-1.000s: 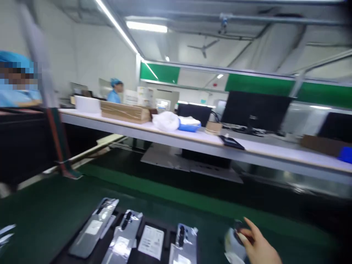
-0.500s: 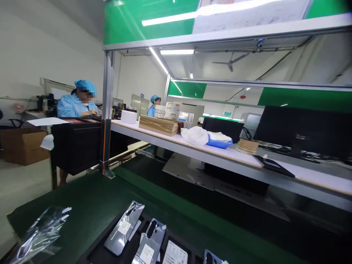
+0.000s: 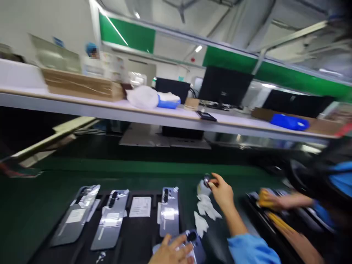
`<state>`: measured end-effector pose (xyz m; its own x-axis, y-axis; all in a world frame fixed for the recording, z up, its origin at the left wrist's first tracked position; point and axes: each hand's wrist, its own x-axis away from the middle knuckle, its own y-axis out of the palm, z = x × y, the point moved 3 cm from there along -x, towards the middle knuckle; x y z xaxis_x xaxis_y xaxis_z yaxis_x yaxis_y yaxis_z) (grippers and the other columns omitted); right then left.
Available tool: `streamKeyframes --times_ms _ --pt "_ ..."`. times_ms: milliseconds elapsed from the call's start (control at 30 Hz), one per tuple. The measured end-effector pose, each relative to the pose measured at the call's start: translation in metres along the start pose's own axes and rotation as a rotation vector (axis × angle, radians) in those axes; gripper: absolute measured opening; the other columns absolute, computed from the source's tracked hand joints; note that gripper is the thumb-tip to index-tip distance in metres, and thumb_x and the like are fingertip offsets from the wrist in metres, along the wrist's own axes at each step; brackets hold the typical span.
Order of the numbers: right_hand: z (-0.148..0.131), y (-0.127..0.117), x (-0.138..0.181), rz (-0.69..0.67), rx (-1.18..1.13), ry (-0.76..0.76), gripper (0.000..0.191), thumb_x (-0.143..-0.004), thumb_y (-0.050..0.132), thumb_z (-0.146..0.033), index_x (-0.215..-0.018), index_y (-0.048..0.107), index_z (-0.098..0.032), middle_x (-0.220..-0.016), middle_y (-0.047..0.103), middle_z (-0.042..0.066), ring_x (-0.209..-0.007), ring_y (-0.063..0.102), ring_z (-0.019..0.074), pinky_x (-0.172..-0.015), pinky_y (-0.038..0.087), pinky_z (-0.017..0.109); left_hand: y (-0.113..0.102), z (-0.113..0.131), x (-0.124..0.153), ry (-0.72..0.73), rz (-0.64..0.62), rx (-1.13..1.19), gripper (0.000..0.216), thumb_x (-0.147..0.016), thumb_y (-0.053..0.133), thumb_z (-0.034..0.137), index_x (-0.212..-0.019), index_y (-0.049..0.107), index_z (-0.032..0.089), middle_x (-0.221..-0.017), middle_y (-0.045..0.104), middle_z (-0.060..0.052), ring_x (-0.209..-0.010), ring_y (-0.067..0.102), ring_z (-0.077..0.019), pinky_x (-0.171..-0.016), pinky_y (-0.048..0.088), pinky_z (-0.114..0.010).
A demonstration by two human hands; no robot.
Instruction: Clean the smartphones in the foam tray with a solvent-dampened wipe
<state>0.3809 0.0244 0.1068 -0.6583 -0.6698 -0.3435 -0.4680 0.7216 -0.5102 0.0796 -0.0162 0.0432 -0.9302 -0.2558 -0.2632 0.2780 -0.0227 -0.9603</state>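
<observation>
Left hand: at the bottom edge, fingers parted over a phone; whether they grip it, cannot tell
Phone: partly covered by those fingers, camera end showing, slanted by the tray at its lower right; whether it touches the tray, cannot tell
Right hand: thumb and forefinger pinching the dark cap of a whitish bottle
Bottle: on the green mat, near the tray's upper right
Tissues: white, crumpled, in front of the bottle
Tray: black, with the left phone, middle phone and right phone, all bearing white labels; a printed card lies between the last two
Co-worker: at the right edge, far hand and near hand at something yellow, blurred
Shelf: behind, with a box, a white bag and a monitor
</observation>
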Motion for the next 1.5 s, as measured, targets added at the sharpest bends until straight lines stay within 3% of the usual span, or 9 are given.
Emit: streamKeyframes --times_ms 67,167,333,467,733,1033,1200,1333,1500 --pt "0.011 -0.006 0.024 0.003 -0.051 0.042 0.059 -0.069 0.059 -0.046 -0.122 0.056 -0.018 -0.09 0.069 0.007 -0.082 0.063 0.0202 -0.076 0.048 0.032 0.009 0.01 -0.004 0.111 -0.14 0.129 0.046 -0.087 0.054 0.02 -0.131 0.051 0.033 -0.143 0.048 0.0 -0.13 0.046 -0.0257 -0.094 0.05 -0.044" --pt "0.04 -0.014 0.083 0.006 -0.271 0.146 0.061 -0.073 0.065 -0.046 -0.123 0.05 -0.014 -0.089 0.067 0.007 -0.078 0.063 0.0172 -0.072 0.051 0.029 0.01 0.011 -0.004 0.039 -0.249 0.217 0.066 -0.077 0.049 0.009 -0.14 0.042 0.026 -0.151 0.035 -0.003 -0.139 0.032 -0.0313 -0.104 0.04 -0.057" --pt "0.071 -0.017 0.19 0.073 -0.623 0.515 0.065 -0.063 0.082 -0.039 -0.115 0.051 -0.015 -0.084 0.065 0.005 -0.069 0.062 0.0169 -0.055 0.051 0.024 0.012 0.01 -0.005 0.026 -0.257 0.221 0.067 -0.079 0.042 0.005 -0.142 0.04 0.028 -0.153 0.032 -0.001 -0.141 0.028 -0.0295 -0.104 0.038 -0.057" --pt "0.074 -0.013 0.231 0.163 -0.724 0.627 0.067 -0.062 0.084 -0.037 -0.116 0.05 -0.018 -0.09 0.064 0.004 -0.08 0.065 0.0193 -0.057 0.053 0.023 0.017 0.011 -0.006 0.033 -0.282 0.177 0.066 -0.081 0.041 0.007 -0.143 0.039 0.028 -0.153 0.03 0.001 -0.14 0.029 -0.0293 -0.104 0.039 -0.055" --pt "0.051 0.013 0.231 0.094 -0.689 0.457 0.044 -0.074 0.077 -0.033 -0.11 0.056 -0.017 -0.088 0.063 0.003 -0.08 0.063 0.0144 -0.072 0.054 0.023 0.03 0.009 0.0 0.073 -0.209 0.1 0.063 -0.085 0.04 0.009 -0.145 0.036 0.028 -0.154 0.029 0.004 -0.141 0.025 -0.0274 -0.105 0.035 -0.051" --pt "0.064 0.015 0.226 0.015 -0.734 0.541 0.043 -0.073 0.078 -0.032 -0.107 0.055 -0.017 -0.09 0.063 0.004 -0.079 0.063 0.0133 -0.068 0.053 0.02 0.034 0.01 0.002 0.105 -0.126 0.008 0.063 -0.086 0.043 0.01 -0.146 0.035 0.028 -0.156 0.026 0.005 -0.142 0.018 -0.0271 -0.103 0.032 -0.05" --pt "0.058 0.013 0.222 0.073 -0.723 0.534 0.041 -0.071 0.079 -0.032 -0.102 0.057 -0.017 -0.085 0.063 0.004 -0.075 0.062 0.0129 -0.065 0.052 0.019 0.034 0.01 0.003 0.114 -0.106 -0.003 0.064 -0.085 0.044 0.01 -0.146 0.035 0.027 -0.156 0.024 0.006 -0.142 0.017 -0.0268 -0.103 0.029 -0.049" --pt "0.058 0.015 0.223 -0.003 -0.734 0.54 0.04 -0.073 0.077 -0.032 -0.104 0.056 -0.017 -0.087 0.064 0.004 -0.075 0.061 0.0128 -0.065 0.052 0.02 0.034 0.01 0.003 0.097 -0.099 0.005 0.065 -0.083 0.044 0.009 -0.145 0.036 0.028 -0.155 0.026 0.006 -0.142 0.018 -0.0268 -0.103 0.028 -0.049" --pt "0.06 0.014 0.222 0.056 -0.712 0.547 0.04 -0.07 0.078 -0.032 -0.101 0.058 -0.016 -0.086 0.065 0.005 -0.077 0.063 0.0149 -0.067 0.052 0.022 0.033 0.01 0.001 0.113 -0.084 0.007 0.064 -0.083 0.044 0.01 -0.144 0.037 0.027 -0.155 0.028 0.006 -0.142 0.019 -0.0266 -0.104 0.027 -0.047"
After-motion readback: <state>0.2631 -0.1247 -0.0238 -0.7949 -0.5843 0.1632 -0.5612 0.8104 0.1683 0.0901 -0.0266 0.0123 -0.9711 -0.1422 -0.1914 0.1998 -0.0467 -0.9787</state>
